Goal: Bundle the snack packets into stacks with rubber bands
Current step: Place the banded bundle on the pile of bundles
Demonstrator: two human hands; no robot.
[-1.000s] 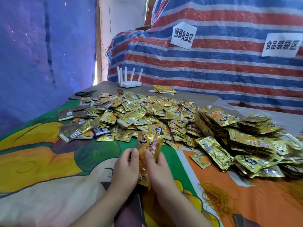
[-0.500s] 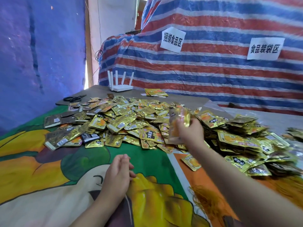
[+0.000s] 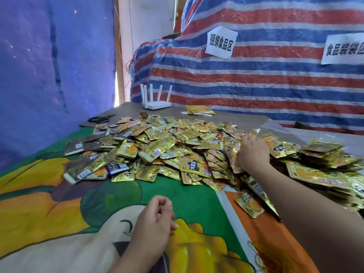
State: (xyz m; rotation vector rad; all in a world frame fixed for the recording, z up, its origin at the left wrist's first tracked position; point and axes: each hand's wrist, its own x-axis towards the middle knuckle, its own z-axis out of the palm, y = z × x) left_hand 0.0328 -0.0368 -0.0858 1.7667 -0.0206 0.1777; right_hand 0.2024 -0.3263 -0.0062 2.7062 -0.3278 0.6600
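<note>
Now right hand (image 3: 253,152) lowered onto packet pile (image 3: 177,146), bundle gone

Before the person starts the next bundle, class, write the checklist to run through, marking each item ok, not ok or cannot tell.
1. Loose snack packets within reach: ok, a big pile.
2. Right hand on the pile: ok; whether its grip has closed on a packet: cannot tell.
3. Left hand free to help: ok, loosely curled, holding nothing.
4. Rubber bands nearby: ok, a tangle lies at the near edge.
5. Bare cloth in front for stacking: ok.
</note>
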